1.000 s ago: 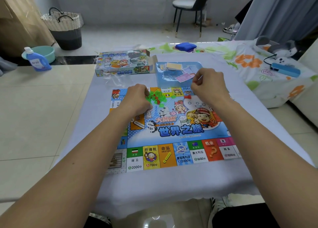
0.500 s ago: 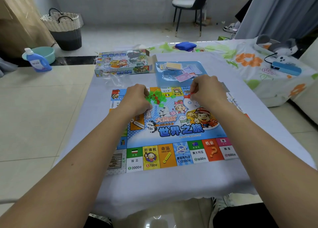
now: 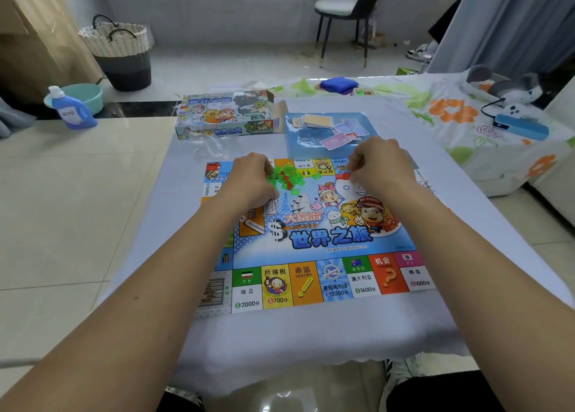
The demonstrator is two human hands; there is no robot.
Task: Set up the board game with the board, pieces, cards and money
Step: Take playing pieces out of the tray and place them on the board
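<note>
The colourful game board (image 3: 314,243) lies flat on the white-clothed table (image 3: 311,334). A heap of small green plastic pieces (image 3: 287,178) sits on the board's far part. My left hand (image 3: 249,178) rests at the heap's left side, fingers curled among the green pieces. My right hand (image 3: 378,166) is low over the board's far right part and pinches a small red piece (image 3: 345,175). Beyond the board a blue tray (image 3: 314,141) holds cards and paper money (image 3: 336,128). The game box (image 3: 224,116) stands at the far left of the table.
A crumpled clear plastic wrap (image 3: 205,145) lies in front of the box. A flowered cloth (image 3: 466,122) with a blue device (image 3: 521,128) lies to the right. On the floor are a detergent bottle (image 3: 70,108), a basin, a basket (image 3: 119,52) and a chair (image 3: 345,13).
My right hand has come down and left from above the tray to the board, now with a red piece at its fingertips. My left hand has stayed at the green heap.
</note>
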